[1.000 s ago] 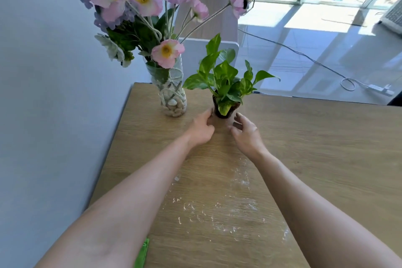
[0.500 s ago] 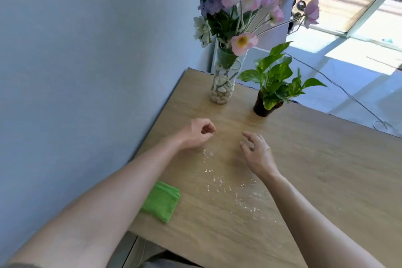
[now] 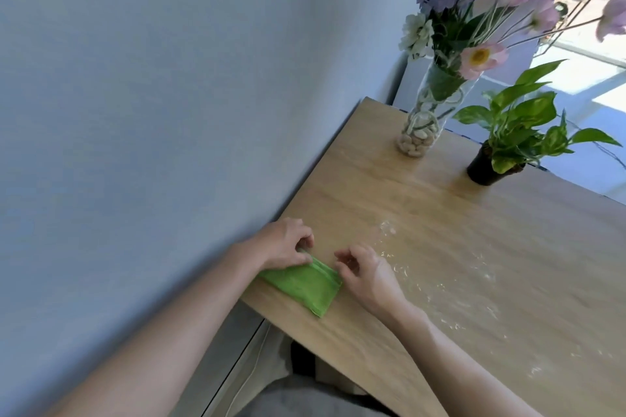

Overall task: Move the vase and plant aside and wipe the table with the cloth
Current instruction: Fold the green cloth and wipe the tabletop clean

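Picking up the cloth [image 3: 301, 284], judging by the scene: vase [image 3: 421, 127] and plant [image 3: 501, 152] standing well beyond both hands at the far table [image 3: 423, 200] edge, apart from each other. Left hand [image 3: 284, 244] pinching the cloth's far corner, fingers curled. Right hand [image 3: 364, 269] just beside the cloth's right edge, fingers loosely curled, apparently holding nothing. White crumbs [image 3: 440, 284] scattered right of the right hand. Next, likely: lifting the cloth, sweeping across the crumbs toward one edge. No brands, labels or readable writing visible.

Bare forearms, no sleeves; grey trousers [image 3: 298, 396].
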